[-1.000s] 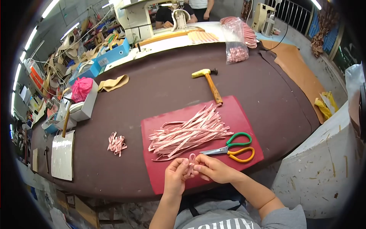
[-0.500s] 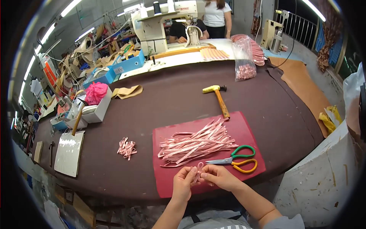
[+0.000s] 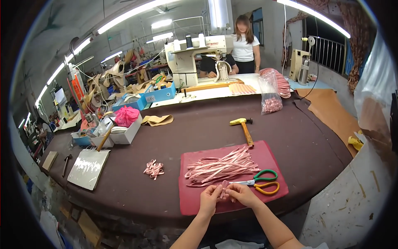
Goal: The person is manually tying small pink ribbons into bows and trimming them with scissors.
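Close together over the near edge of a red mat [image 3: 187,204], my left hand [image 3: 210,200] and my right hand [image 3: 243,196] both pinch one small pink strip [image 3: 224,185] folded into a loop. Part of the loop stands up between the fingertips; its lower end is partly covered by them. Just beyond lies a heap of long pink strips [image 3: 222,167] on the mat. Scissors [image 3: 251,182] with one green and one orange handle rest by my right hand, blades pointing left. To the left, a small pile of pink loops [image 3: 154,169] sits on the dark tabletop [image 3: 128,166].
A yellow-headed hammer [image 3: 247,133] touches the mat's far edge. Leftward are a white slab [image 3: 88,168], another hammer [image 3: 65,165], and a white box [image 3: 132,133] holding a pink bag. Across the table stand a sewing machine [image 3: 182,62], a clear bag of pink pieces [image 3: 271,103] and two people.
The view has tilted up, so the table sits lower and more of the room shows. Both hands still pinch the loop, at nearly the same spot over the mat.
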{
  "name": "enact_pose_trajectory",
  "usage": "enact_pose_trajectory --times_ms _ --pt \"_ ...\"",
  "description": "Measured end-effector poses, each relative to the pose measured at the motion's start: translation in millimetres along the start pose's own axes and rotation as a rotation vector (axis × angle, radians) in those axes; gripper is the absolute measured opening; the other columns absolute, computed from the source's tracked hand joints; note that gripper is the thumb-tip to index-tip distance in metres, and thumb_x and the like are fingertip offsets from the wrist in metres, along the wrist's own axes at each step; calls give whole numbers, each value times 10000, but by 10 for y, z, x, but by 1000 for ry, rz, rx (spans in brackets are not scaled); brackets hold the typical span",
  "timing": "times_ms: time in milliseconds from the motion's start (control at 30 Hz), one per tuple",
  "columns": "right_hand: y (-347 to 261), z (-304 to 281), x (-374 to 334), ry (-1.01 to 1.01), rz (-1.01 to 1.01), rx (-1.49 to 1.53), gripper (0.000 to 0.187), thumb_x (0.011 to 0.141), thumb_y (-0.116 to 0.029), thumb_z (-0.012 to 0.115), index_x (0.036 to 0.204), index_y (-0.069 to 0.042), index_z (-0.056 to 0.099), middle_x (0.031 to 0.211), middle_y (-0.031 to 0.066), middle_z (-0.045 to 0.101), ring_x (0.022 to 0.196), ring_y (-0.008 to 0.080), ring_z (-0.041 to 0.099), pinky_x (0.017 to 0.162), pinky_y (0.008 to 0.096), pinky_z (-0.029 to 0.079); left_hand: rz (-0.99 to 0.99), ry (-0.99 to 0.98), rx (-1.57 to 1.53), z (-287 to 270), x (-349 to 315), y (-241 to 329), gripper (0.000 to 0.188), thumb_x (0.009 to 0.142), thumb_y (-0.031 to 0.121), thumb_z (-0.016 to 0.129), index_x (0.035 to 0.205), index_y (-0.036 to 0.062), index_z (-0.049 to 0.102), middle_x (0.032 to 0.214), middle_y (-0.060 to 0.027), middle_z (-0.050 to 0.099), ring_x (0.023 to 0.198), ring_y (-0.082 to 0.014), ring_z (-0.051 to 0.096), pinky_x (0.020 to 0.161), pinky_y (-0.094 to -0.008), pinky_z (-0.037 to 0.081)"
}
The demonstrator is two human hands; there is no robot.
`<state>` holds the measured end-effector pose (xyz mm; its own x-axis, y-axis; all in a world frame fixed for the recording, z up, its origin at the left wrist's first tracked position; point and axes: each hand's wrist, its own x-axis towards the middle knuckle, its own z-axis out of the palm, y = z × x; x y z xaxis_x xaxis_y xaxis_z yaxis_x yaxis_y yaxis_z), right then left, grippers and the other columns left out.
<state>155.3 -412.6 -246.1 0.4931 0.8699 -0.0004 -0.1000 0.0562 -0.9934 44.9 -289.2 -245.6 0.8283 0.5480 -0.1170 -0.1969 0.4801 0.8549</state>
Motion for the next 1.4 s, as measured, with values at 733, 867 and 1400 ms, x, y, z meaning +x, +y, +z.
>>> enact_pose_trajectory --times_ms 733,867,1400 --pt "47 167 -94 59 -140 -173 87 926 -113 598 945 -32 622 771 30 633 597 73 510 552 178 409 125 -4 28 -135 -76 -104 133 932 145 629 892 21 601 812 -85 662 662 -141 667 576 -188 536" --pt "58 201 -182 45 -93 -118 85 926 -115 600 939 -34 622 774 28 631 600 72 507 553 178 407 116 15 31 -130 -214 -124 123 926 151 638 889 38 606 795 -74 657 658 -142 668 581 -182 532" --pt "115 240 -104 29 -82 -91 90 931 -124 600 948 -40 628 784 21 624 618 72 507 560 181 413 161 91 75 -155 -206 -110 147 930 137 628 870 4 614 808 -85 660 644 -123 633 605 -189 517"
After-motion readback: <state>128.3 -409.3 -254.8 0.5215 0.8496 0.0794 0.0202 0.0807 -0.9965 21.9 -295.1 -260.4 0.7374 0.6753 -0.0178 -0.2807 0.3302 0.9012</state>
